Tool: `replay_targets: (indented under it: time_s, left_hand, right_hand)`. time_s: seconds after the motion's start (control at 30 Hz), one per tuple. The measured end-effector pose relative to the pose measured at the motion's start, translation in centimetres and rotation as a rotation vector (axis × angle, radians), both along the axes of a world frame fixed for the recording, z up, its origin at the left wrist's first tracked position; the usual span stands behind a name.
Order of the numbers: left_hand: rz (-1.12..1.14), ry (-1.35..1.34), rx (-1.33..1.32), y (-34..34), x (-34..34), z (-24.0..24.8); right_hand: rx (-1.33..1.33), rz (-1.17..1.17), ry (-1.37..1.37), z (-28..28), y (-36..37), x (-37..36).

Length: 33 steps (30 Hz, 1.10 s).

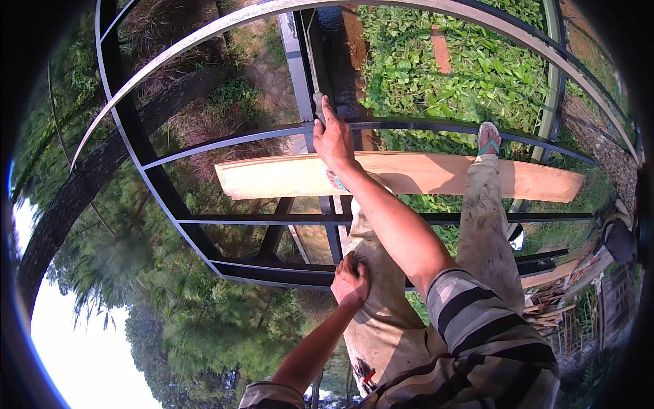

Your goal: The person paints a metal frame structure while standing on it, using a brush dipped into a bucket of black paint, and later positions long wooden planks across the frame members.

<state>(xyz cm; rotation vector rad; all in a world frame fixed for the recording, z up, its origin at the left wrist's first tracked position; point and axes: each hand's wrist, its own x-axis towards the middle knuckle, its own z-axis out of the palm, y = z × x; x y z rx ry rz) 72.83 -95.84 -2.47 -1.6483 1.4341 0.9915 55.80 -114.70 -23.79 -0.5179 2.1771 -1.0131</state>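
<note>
My right hand (334, 140) reaches forward, closed round the grey handle of a slim tool (317, 101) with a long thin rod, its index finger stretched along it. The rod runs up beside a dark metal beam (300, 65); its far end is hard to make out. My left hand (351, 281) rests on my left knee with loosely bent fingers and nothing visible in it. Under my outstretched right arm, a pale wooden plank (272, 178) lies across the metal frame. My right foot, in a green-strapped sandal (488, 140), stands at the plank's far side; my left foot is mostly hidden.
Dark metal bars (225, 143) form an open raised frame around me, with gaps between them. A long pale curved bar (225, 24) crosses the far side. Below are green leafy plants (409, 75), a tree trunk (88, 163) at left, and scrap wood (548, 310) at lower right.
</note>
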Motion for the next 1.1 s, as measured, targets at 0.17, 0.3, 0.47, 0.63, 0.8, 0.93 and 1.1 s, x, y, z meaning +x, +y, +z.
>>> replay_targets:
  time_s: [0.17,0.3,0.47,0.63,0.8,0.93,1.1]
  left_hand:
    - [-0.086,-0.051,0.026,0.7,-0.7,-0.4]
    - [-0.13,-0.101,0.044,0.4,-2.5,-0.3]
    - [-0.185,-0.1,0.013,0.9,-2.6,-0.6]
    - [-0.208,-0.107,0.015,1.5,-3.8,-0.7]
    - [-0.242,-0.108,0.001,2.3,-4.5,-1.0]
    - [-0.27,-0.114,0.014,3.1,-4.6,-1.2]
    - [-0.295,-0.132,-0.005,2.6,-5.8,-1.1]
  right_hand:
    - [0.113,0.137,-0.103,6.7,11.5,4.7]
    - [0.262,0.137,-0.297,8.4,16.0,5.1]
    - [0.06,-0.251,-1.004,5.4,16.3,1.1]
    - [-0.264,-0.405,-1.429,4.7,19.8,-4.9]
    - [-0.282,-0.5,-1.521,3.1,17.1,-8.4]
    - [-0.098,-0.422,-1.475,3.2,9.7,-15.4]
    - [-0.265,-0.203,-1.476,5.3,3.4,-19.9]
